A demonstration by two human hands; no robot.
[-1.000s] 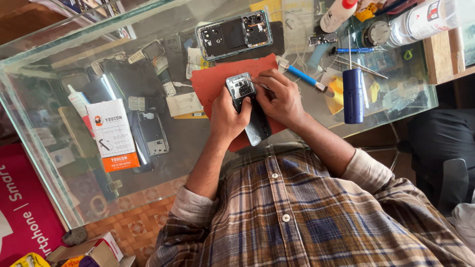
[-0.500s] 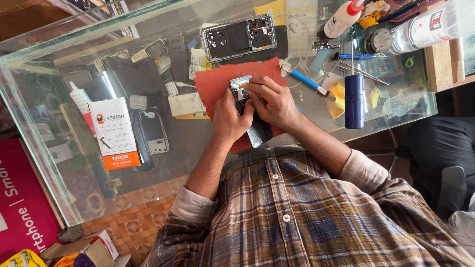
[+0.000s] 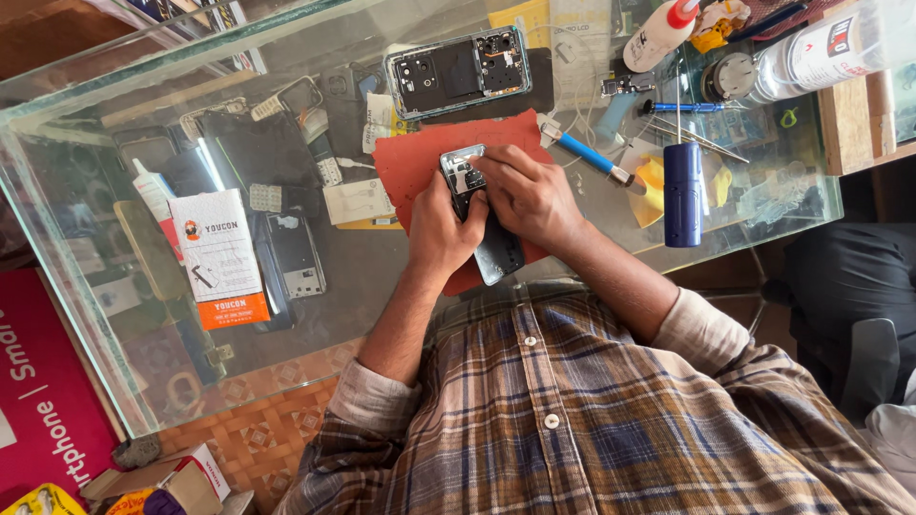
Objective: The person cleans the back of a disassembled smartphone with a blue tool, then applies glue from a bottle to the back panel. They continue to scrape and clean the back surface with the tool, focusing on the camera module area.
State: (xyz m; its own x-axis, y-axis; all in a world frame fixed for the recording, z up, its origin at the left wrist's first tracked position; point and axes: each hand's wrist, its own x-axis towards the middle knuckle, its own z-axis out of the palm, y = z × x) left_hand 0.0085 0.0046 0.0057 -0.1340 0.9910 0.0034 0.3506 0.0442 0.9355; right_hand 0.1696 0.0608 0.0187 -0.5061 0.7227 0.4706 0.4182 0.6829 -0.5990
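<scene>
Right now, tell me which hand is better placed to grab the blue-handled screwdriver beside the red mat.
Right, probably. The right hand sits on the phone on the side nearest the screwdriver, which lies just off the red mat. The left hand grips the phone from the far side.

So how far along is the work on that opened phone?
Its back cover looks already off: the opened phone shows bare inner parts at the top end. In hand now: the left hand steadies it on the red mat while the right hand presses at that end. Left: it is not closed up, and a second opened phone lies untouched beyond.
</scene>
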